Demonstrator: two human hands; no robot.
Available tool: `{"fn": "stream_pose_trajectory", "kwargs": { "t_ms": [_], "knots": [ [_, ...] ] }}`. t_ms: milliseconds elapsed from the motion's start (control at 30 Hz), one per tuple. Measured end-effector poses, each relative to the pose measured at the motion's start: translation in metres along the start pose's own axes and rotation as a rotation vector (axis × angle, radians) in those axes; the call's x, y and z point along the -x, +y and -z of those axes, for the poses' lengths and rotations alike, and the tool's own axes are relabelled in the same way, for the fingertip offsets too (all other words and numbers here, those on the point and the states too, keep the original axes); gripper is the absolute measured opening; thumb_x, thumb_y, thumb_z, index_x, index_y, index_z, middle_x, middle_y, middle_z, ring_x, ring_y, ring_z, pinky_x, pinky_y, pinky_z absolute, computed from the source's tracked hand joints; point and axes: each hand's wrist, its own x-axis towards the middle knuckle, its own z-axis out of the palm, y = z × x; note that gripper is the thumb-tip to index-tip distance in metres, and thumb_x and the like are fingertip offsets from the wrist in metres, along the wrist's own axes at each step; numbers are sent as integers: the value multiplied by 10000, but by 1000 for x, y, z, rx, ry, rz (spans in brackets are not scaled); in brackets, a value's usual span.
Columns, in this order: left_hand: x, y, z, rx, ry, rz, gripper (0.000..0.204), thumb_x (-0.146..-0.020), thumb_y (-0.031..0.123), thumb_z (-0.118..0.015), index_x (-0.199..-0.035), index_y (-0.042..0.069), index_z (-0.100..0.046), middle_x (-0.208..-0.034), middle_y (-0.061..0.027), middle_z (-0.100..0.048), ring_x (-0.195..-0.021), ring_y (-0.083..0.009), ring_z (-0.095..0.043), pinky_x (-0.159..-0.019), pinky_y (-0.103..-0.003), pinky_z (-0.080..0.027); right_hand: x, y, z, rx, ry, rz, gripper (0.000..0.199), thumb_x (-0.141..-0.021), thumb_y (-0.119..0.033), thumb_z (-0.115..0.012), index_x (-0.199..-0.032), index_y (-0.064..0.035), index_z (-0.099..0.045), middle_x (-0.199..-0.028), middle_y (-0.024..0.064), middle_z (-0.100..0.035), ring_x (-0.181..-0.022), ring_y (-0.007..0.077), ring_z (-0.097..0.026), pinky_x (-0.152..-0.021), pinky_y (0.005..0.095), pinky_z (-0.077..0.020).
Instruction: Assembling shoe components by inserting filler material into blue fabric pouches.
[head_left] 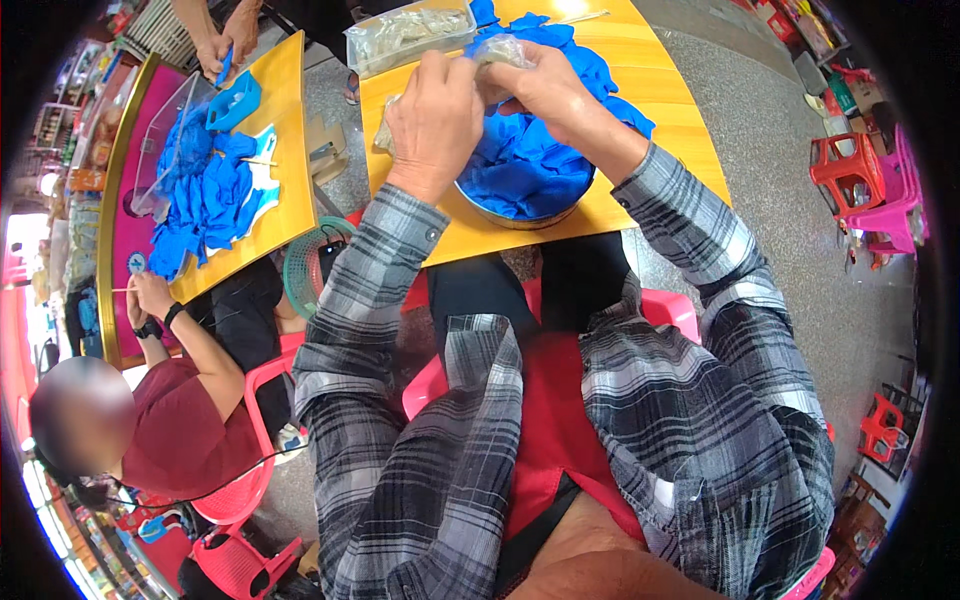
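Above a round basin [530,222] heaped with blue crumpled, cloth-like pieces [522,165], both my hands are raised close together. My right hand [560,95] grips a small clear plastic bag [500,50], bunched between thumb and fingers. Beside it, my left hand [435,120] is closed with curled fingers; what sits in its fingertips is hidden. A beige, wrinkled piece [383,135] shows at the left hand's outer edge, and I cannot tell whether the hand holds it. Just beyond stands a clear plastic box [412,62] with pale, thin-looking contents.
More blue pieces lie on my yellow table [685,130]. At a second table [285,120] on the left are a blue pile [205,205], a clear bin [160,150] and a blue basket [235,103]. A seated co-worker [190,420] and another person's hands [225,50] are there. Red stools [848,170] stand at right.
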Motion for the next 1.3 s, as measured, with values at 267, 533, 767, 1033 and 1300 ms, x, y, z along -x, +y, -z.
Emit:
{"fn": "stream_pose_trajectory", "kwargs": {
  "t_ms": [267, 533, 767, 1033, 1300],
  "knots": [
    [2, -5, -1, 209, -56, 153, 119, -807, 145, -657, -894, 76, -613, -818, -99, -644, -731, -290, -633, -635, -392, -488, -12, 20, 12, 582, 191, 385, 361, -771, -300, -645, -946, 15, -628, -830, 198, -667, -733, 306, -651, -685, 383, -499],
    [4, 0, -11, 450, -25, 226, 134, -833, 82, -651, -945, 20, -609, -803, -73, -648, -660, -176, -613, -601, -299, -482, -5, 4, 8, 281, 27, 172, 325, -854, -248, -639, -1062, 0, -619, -894, 104, -663, -812, 170, -666, -711, 303, -552],
    [10, -8, -3, 1261, -103, 724, 240, -857, 9, -614, -1094, -9, -578, -905, -36, -624, -741, -56, -565, -610, -166, -443, 7, -15, 16, -98, -292, 54, 409, -877, -149, -623, -1225, 40, -521, -1129, 128, -619, -1011, 211, -637, -914, 353, -520],
    [20, -6, 4, 1157, -171, 465, 356, -894, 47, -603, -1222, -29, -487, -1133, -79, -551, -1030, -122, -550, -897, -255, -455, 15, -19, 23, -155, -314, -2, 448, -885, -49, -532, -1319, 47, -469, -1208, 125, -596, -1094, 208, -611, -973, 358, -492],
    [21, -4, 0, 1475, -11, 752, 244, -908, 63, -617, -1141, -7, -595, -1042, -47, -620, -952, -108, -585, -863, -262, -479, 13, -3, 10, 178, -127, 325, 287, -856, -142, -675, -1116, -25, -644, -968, 57, -672, -831, 131, -621, -731, 281, -523]
  ]
}}
